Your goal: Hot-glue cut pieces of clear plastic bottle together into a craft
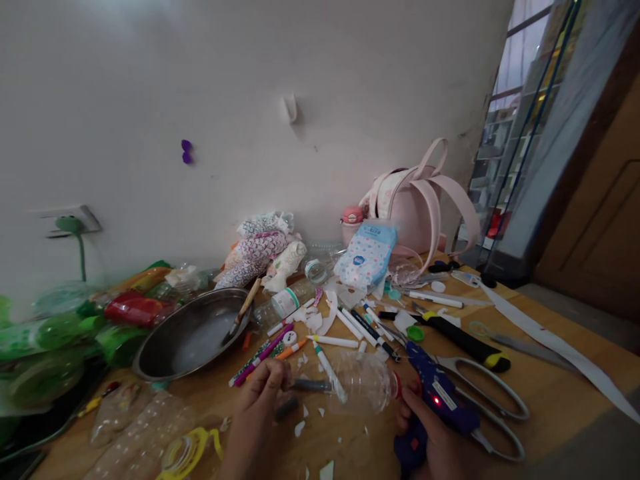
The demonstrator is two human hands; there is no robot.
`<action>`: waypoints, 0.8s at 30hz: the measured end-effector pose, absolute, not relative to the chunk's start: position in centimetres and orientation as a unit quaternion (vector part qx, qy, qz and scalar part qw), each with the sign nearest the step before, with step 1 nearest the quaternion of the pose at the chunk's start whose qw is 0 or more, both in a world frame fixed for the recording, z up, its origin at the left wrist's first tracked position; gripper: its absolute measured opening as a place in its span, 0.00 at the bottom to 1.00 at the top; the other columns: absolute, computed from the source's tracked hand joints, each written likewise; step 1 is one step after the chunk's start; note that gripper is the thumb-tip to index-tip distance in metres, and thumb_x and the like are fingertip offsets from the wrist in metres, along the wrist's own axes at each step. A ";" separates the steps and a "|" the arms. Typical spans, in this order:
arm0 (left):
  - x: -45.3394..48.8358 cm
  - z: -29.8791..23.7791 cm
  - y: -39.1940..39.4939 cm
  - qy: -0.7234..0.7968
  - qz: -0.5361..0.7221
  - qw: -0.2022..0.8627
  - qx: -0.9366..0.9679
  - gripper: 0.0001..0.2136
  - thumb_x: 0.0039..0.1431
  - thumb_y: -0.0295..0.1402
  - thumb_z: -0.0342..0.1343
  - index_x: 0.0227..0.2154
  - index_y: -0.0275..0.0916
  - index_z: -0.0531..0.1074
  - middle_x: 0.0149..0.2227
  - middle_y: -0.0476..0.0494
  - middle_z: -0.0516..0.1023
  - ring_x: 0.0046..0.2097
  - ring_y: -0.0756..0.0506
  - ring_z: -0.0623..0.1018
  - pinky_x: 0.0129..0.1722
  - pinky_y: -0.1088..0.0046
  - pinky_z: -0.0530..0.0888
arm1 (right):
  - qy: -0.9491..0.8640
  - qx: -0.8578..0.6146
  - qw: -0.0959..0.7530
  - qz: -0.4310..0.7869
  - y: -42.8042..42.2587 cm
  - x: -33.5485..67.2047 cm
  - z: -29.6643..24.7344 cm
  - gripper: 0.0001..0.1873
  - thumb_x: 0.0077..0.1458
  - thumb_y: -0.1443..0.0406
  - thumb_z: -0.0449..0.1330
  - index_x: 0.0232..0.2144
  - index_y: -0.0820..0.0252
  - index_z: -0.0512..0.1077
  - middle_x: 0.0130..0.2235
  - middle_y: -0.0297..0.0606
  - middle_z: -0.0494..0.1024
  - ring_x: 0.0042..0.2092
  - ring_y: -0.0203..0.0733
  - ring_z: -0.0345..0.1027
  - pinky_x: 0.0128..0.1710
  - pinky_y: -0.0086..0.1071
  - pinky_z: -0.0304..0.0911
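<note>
My left hand [265, 390] is closed, its thumb and fingers pinched together. A dark grey stick [313, 385] extends right from its fingertips; I cannot tell whether the fingers grip it. Another short dark stick [286, 409] lies just below. My right hand [425, 417] pinches a clear plastic bottle [363, 383] at its red neck ring [397, 385]. The bottle lies sideways between both hands, a white marker [329, 370] by its left part. Beside my right hand is a blue glue gun [435, 390] with a red light lit. Large scissors [500, 393] lie right of it.
A metal bowl [173, 363] with a brush [245, 303] stands left, beside green and red plastic bottles [135, 310]. Yellow tape [193, 453] lies at the front. Several markers, a box cutter [467, 340] and a tissue pack [367, 253] cover the table before a pink backpack [413, 207].
</note>
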State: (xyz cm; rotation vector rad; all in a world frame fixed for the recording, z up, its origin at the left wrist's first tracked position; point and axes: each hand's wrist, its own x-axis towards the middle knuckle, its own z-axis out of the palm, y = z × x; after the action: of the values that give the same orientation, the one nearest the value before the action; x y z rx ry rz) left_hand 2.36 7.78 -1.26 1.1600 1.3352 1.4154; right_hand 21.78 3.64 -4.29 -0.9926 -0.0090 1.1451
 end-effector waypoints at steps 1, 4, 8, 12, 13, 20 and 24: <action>2.5 -1.2 7.8 0.519 0.566 0.441 0.464 0.25 0.38 0.60 0.62 0.14 0.41 0.68 0.20 0.51 0.67 0.26 0.48 0.66 0.27 0.73 0.65 | 0.004 -0.446 0.721 0.531 3.6 21.8 -4.4 0.27 0.15 0.60 0.78 0.20 0.61 0.70 0.14 0.26 0.69 0.16 0.26 0.59 0.14 0.17 0.56; 2.7 -1.3 7.7 0.489 0.581 0.475 0.445 0.24 0.35 0.57 0.67 0.14 0.40 0.70 0.21 0.51 0.69 0.28 0.48 0.67 0.31 0.74 0.67 | 0.025 -0.436 0.695 0.571 3.6 22.0 -4.6 0.26 0.14 0.61 0.79 0.18 0.62 0.71 0.13 0.27 0.68 0.16 0.27 0.58 0.14 0.18 0.56; 2.6 -1.3 7.6 0.470 0.613 0.497 0.395 0.23 0.23 0.51 0.73 0.13 0.40 0.71 0.20 0.53 0.68 0.27 0.50 0.65 0.28 0.77 0.65 | 0.038 -0.423 0.691 0.586 3.6 22.0 -4.5 0.27 0.12 0.63 0.79 0.20 0.62 0.72 0.13 0.27 0.68 0.17 0.27 0.58 0.15 0.18 0.55; 2.4 -1.1 7.4 0.453 0.642 0.499 0.366 0.21 0.24 0.44 0.75 0.13 0.41 0.69 0.19 0.55 0.68 0.26 0.51 0.64 0.27 0.79 0.63 | 0.046 -0.414 0.674 0.609 3.6 22.0 -4.2 0.26 0.12 0.63 0.79 0.17 0.63 0.71 0.13 0.28 0.68 0.16 0.27 0.57 0.14 0.18 0.55; 2.4 -1.1 7.3 0.450 0.645 0.495 0.370 0.20 0.25 0.44 0.75 0.13 0.41 0.69 0.20 0.55 0.69 0.26 0.51 0.65 0.27 0.78 0.63 | 0.044 -0.411 0.676 0.610 3.6 22.0 -4.2 0.25 0.13 0.62 0.79 0.18 0.63 0.71 0.13 0.28 0.68 0.17 0.27 0.57 0.15 0.18 0.55; 2.2 -1.6 7.3 0.492 0.621 0.438 0.425 0.26 0.43 0.59 0.60 0.08 0.43 0.68 0.16 0.49 0.68 0.24 0.47 0.67 0.29 0.70 0.67 | 0.021 -0.429 0.684 0.590 3.7 22.0 -4.3 0.27 0.13 0.61 0.79 0.20 0.62 0.72 0.14 0.27 0.68 0.17 0.27 0.58 0.15 0.18 0.54; 1.8 -2.5 7.5 0.495 0.603 0.456 0.428 0.18 0.38 0.49 0.69 0.33 0.49 0.79 0.30 0.50 0.78 0.36 0.44 0.74 0.37 0.72 0.71 | 0.020 -0.436 0.685 0.583 3.6 21.9 -4.2 0.27 0.13 0.61 0.79 0.20 0.62 0.71 0.13 0.26 0.68 0.16 0.27 0.57 0.15 0.18 0.54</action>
State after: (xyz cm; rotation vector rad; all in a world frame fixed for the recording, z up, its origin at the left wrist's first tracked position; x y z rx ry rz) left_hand 1.79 7.50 -2.54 1.0559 1.2207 1.4877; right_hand 21.92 3.60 -4.23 -0.9774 0.0441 1.3065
